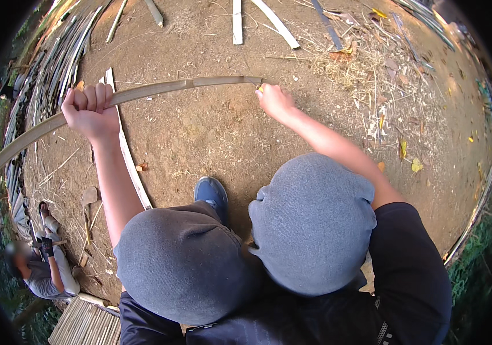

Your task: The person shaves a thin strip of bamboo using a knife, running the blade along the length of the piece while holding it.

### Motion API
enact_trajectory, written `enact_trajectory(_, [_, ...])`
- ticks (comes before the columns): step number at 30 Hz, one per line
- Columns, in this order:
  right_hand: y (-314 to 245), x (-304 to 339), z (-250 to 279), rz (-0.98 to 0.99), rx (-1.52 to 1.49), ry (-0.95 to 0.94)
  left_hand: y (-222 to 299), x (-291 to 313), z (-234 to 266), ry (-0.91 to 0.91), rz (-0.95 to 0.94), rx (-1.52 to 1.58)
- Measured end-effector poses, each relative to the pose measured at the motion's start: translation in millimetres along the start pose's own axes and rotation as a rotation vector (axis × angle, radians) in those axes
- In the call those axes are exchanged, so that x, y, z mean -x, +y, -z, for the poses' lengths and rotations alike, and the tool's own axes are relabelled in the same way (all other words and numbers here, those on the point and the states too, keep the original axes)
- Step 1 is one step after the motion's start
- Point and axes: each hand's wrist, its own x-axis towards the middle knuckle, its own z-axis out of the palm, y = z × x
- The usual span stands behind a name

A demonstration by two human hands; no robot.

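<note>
My left hand [92, 112] is wrapped in a fist around a long, flat bamboo strip [157, 89]. The strip runs from the far left rim, under my fingers, to its right end in front of me, with a node partway along. At that end my right hand [275, 100] is closed on a small yellow-handled tool [260, 88]; a thin, dark, blade-like part of it shows against the strip's tip. My fingers hide most of the tool, so its exact kind is unclear. Both arms are stretched forward over my bent knees.
A pale split strip [126, 149] lies on the dirt beside my left arm. Long strips [62, 57] are piled at the left. More pieces [237, 23] lie ahead, with shavings and leaves [366, 75] to the right. Another person [45, 264] sits at lower left near a slatted bamboo surface [82, 325].
</note>
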Motion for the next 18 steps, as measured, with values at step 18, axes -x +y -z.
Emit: enact_trajectory(18, [51, -40, -23, -0.052, 0.123, 0.153, -8, -3, -14, 0.013, 0.005, -0.003])
